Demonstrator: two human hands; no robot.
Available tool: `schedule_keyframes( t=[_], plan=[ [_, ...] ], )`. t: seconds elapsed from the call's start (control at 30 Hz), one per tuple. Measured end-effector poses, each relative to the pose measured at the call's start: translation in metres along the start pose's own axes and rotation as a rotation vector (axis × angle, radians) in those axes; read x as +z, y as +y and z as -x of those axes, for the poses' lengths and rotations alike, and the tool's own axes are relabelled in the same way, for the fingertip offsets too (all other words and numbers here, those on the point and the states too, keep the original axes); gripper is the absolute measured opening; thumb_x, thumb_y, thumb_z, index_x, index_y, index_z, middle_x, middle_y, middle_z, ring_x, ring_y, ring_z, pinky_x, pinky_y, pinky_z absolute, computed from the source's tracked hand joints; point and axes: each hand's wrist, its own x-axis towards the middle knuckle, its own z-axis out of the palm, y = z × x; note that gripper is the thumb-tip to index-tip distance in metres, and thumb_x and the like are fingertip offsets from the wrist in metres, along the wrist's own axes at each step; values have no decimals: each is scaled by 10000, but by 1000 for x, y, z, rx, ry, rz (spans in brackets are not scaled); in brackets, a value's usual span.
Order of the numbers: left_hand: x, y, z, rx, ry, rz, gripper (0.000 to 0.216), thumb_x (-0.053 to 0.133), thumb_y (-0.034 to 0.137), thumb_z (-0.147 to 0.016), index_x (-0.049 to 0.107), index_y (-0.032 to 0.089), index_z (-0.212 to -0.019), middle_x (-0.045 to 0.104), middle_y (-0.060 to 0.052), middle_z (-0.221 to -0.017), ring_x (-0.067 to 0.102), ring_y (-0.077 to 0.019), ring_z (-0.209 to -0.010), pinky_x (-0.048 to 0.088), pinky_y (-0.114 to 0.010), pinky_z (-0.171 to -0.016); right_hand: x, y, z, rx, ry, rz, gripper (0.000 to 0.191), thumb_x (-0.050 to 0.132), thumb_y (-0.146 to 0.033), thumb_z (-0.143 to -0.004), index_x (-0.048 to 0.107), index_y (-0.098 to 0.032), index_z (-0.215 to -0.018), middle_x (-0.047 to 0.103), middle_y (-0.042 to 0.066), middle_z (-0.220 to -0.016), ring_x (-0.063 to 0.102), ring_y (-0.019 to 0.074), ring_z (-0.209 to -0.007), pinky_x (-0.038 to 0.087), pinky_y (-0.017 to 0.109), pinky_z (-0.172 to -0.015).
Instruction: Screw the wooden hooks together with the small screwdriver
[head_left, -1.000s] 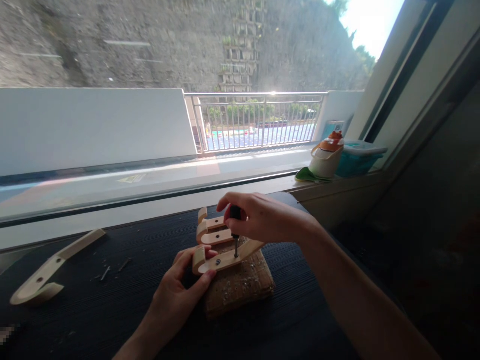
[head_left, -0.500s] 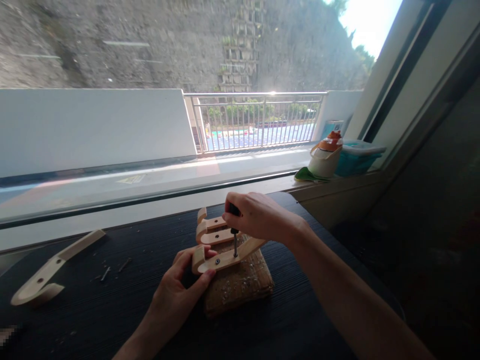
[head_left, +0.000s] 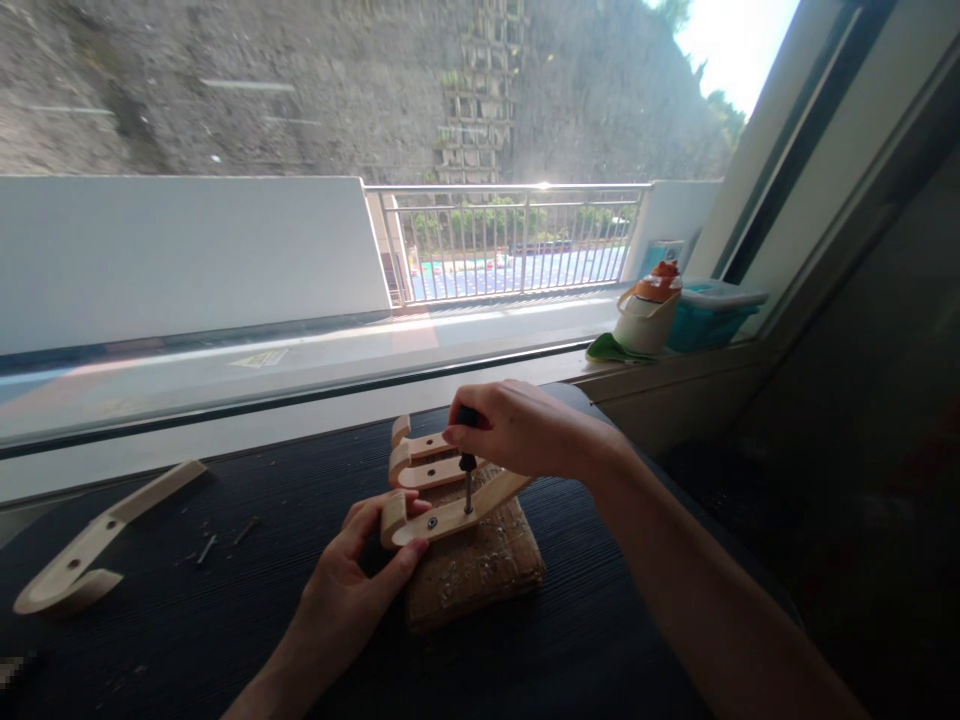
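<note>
My right hand (head_left: 517, 428) is closed round the dark handle of a screwdriver (head_left: 469, 490), held upright. Its tip meets a screw hole in the nearest wooden hook (head_left: 450, 522), whose other hole shows a screw head. My left hand (head_left: 367, 555) grips the curled end of this hook between thumb and fingers. The hook lies across a worn wooden board (head_left: 480, 585) specked with light bits. Behind it, two more wooden hooks (head_left: 431, 472) rest on the board, partly hidden by my right hand.
A loose wooden hook (head_left: 90, 550) lies on the dark table (head_left: 247, 620) at left, beside two screws (head_left: 206, 549). On the windowsill at right stand a white bottle with an orange top (head_left: 646, 318), a green item (head_left: 616, 349) and a teal box (head_left: 709, 318).
My right wrist and forearm have shifted slightly as the hand turns on the screwdriver handle. The left hand keeps its hold on the hook, and the whole view has moved a little.
</note>
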Motion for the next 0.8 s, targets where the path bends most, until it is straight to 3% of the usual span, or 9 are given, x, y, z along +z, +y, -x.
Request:
schedule_keyframes(
  t=[0.27, 0.6, 0.8],
  plan=[
    [0, 1, 0, 3, 6, -13, 351, 590, 459, -752, 585, 234, -1021, 618, -34, -1109, 574, -214, -1049, 400, -347, -994, 0, -10, 5, -135, -32, -40, 205, 493, -262, -832, 625, -186, -969, 595, -21, -705, 432, 70, -576, 266, 219, -574],
    [-1, 4, 1, 0, 22, -7, 366, 593, 462, -740, 606, 217, -1011, 639, -50, -1108, 580, -236, -1065, 409, -365, -994, 2, -1, 0, -2, 17, 51, 215, 504, -357, -822, 615, -173, -817, 611, 13, -696, 474, 96, -585, 245, 238, -534],
    [0, 4, 2, 6, 19, -7, 368, 589, 457, -749, 598, 218, -1027, 638, -48, -1105, 583, -232, -1063, 406, -365, -994, 3, -9, 3, -90, -11, -2, 210, 478, -280, -842, 619, -193, -970, 621, 0, -737, 480, 95, -615, 258, 234, -571]
  ],
)
